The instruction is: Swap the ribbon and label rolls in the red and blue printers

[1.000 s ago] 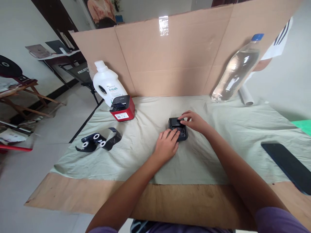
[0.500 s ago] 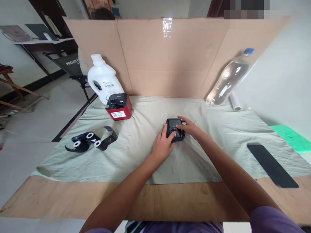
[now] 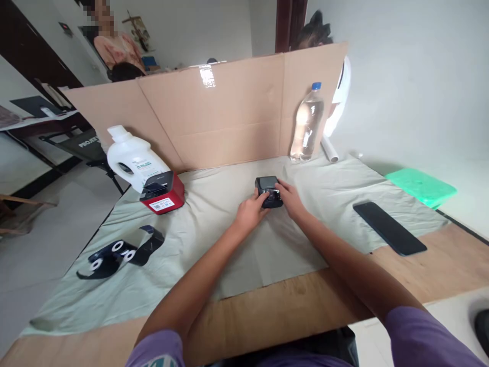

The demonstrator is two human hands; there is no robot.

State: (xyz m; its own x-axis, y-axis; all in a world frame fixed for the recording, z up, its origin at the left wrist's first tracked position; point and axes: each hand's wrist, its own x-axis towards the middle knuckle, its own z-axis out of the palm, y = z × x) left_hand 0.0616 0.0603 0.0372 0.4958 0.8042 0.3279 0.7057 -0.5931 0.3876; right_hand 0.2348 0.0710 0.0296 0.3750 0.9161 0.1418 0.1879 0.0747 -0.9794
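A small black boxy device (image 3: 268, 182), which looks like a portable printer, rests on the cloth in the middle of the table. It has a grey panel on top at the far side and a shiny part nearer me. My left hand (image 3: 250, 210) is closed around its left and near side, the thumb lying over the top. From the right, my right hand (image 3: 290, 198) grips the other side, with a finger or thumb at the top near the shiny part. My fingers partly cover that part, so its details cannot be made out.
Left of my hands are a red and black box-shaped machine (image 3: 165, 194), a white detergent jug (image 3: 135, 155) and several black rolls (image 3: 128, 253). To the right lie a dark phone (image 3: 389, 228) and a green item (image 3: 420, 186). A water bottle (image 3: 307, 127) leans by the cardboard screen (image 3: 229, 112).
The camera view has turned to the right and tilted, shifting the scene. Both hands stay on the device; the right hand's fingers have drawn in from its far edge.
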